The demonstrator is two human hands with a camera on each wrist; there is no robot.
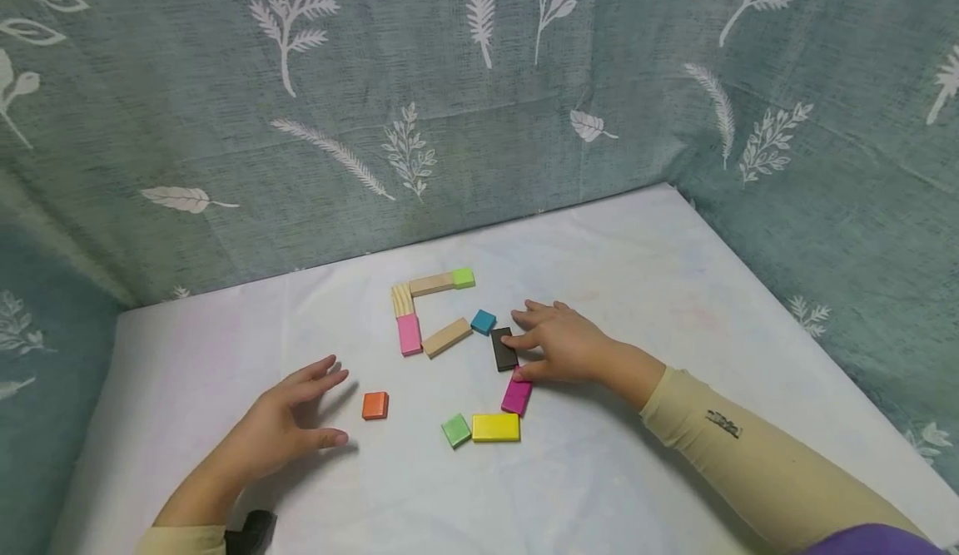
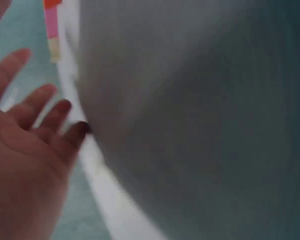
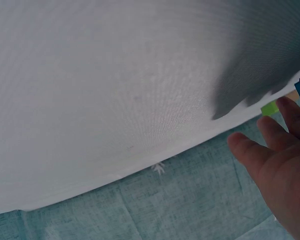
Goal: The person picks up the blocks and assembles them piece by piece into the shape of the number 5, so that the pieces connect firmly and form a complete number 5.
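My left hand (image 1: 280, 426), its fingers apart and thumb stretched out, holds nothing. Just to its right lies an orange block (image 1: 375, 405). My right hand (image 1: 565, 343) is at the right side of a loose ring of blocks. One finger reaches the edge of a black block (image 1: 504, 349), and the thumb is at the top of a magenta block (image 1: 517, 393); whether they press cannot be told. Below these lie a yellow block (image 1: 496, 428) and a light green block (image 1: 455, 431). A blue block (image 1: 484, 322) sits above left of the black one.
Farther back, a pink block (image 1: 409, 334), a wavy-grooved wooden block (image 1: 402, 299), a plain wooden block (image 1: 431, 284) and a bright green block (image 1: 464, 278) form a bent line. Another wooden block (image 1: 447, 338) slants beside the pink one. Leaf-patterned cloth (image 1: 449, 164) surrounds the white table (image 1: 637, 264).
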